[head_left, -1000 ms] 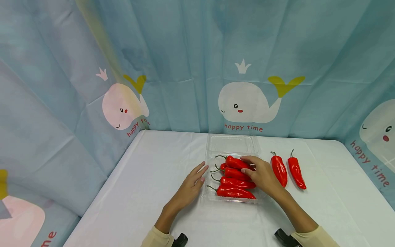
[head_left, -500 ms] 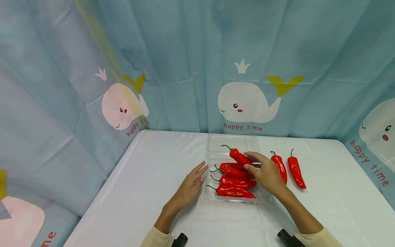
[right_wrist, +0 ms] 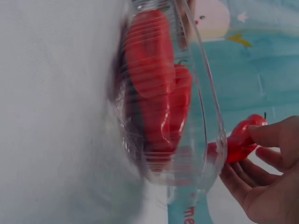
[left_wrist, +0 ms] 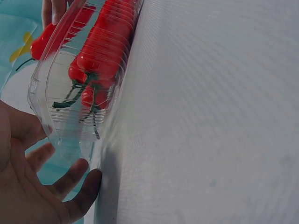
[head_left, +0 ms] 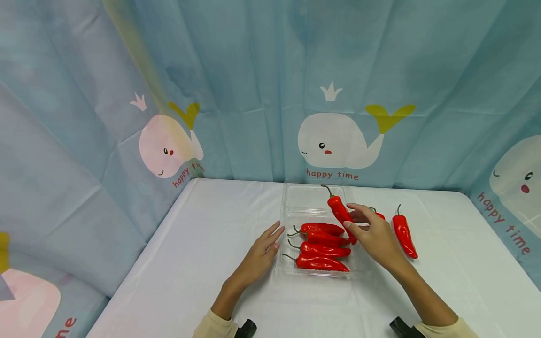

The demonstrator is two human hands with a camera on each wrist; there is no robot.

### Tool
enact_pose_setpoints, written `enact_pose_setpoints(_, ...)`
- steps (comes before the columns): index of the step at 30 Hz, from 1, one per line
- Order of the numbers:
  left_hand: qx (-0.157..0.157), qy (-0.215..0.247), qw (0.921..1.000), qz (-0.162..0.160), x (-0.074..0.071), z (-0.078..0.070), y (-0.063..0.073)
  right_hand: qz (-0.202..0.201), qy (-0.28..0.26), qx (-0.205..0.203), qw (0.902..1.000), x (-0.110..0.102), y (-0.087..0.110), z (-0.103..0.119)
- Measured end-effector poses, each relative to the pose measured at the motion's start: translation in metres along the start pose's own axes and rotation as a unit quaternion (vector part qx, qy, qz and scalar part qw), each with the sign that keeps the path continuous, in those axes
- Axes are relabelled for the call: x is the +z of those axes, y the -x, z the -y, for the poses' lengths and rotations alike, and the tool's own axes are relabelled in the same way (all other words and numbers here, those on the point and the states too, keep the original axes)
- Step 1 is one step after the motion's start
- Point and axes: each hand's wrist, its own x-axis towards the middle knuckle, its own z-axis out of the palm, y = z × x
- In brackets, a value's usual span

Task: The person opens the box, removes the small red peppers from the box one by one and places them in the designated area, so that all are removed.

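Note:
My right hand (head_left: 376, 234) pinches a red chili pepper (head_left: 339, 210) between thumb and fingers, tilted stem-up above the right side of a clear plastic clamshell box (head_left: 291, 272). In the right wrist view, the held pepper (right_wrist: 240, 140) shows partly through the box wall. Several red peppers (head_left: 323, 263) lie side by side in the box, stems to the left. Beside the box's left wall is my left hand (head_left: 259, 256), its fingers spread and relaxed. The left wrist view has that hand (left_wrist: 46, 182) near the box end, its fingers round nothing.
Two more peppers lie on the white table right of the box: one (head_left: 405, 237) in full view, the other (head_left: 378, 214) mostly behind my right hand. The box's lid (head_left: 314, 198) lies folded back toward the curtain (head_left: 245, 94) with printed whales.
My right hand has lifted the rearmost pepper out of the row, moving it up and to the right and turning its stem upward. My left hand has stayed in place.

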Motion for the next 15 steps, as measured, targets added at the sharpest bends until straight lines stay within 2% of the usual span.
enact_pose_setpoints(7,0.003,0.002,1.0,0.003,0.0,0.0,0.0,-0.009,0.0,0.028,0.9996,-0.018,0.008,0.0)
enact_pose_setpoints(15,0.006,0.007,1.0,0.0,-0.001,-0.001,0.001,-0.026,0.012,0.039,0.9988,-0.037,0.016,-0.008)
